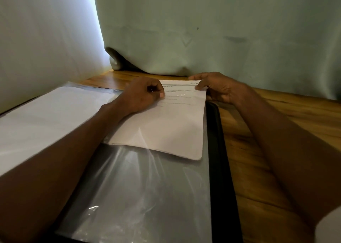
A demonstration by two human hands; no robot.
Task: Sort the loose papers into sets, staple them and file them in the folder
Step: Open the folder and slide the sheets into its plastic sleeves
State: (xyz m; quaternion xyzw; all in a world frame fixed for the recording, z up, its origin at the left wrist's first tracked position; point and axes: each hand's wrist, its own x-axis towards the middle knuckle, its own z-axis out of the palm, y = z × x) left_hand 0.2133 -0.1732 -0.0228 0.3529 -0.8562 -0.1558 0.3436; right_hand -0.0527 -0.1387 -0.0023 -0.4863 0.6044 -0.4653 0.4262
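Note:
A black folder (219,150) lies open on the wooden table, with a clear plastic sleeve (144,187) on its right-hand page. A set of printed white papers (166,128) lies on the sleeve's far half; its near edge curls up a little. My left hand (144,95) rests on the set's top left corner with the fingers curled and pinches there. My right hand (215,88) pinches the top right corner of the set between thumb and fingers. Whether the papers are inside the sleeve or on top of it I cannot tell.
The folder's left page (46,117) holds white sheets under plastic. A pale green curtain (203,30) hangs right behind the table's far edge, with a white curtain (46,40) at the left. Bare wooden table (258,150) runs along the folder's right side.

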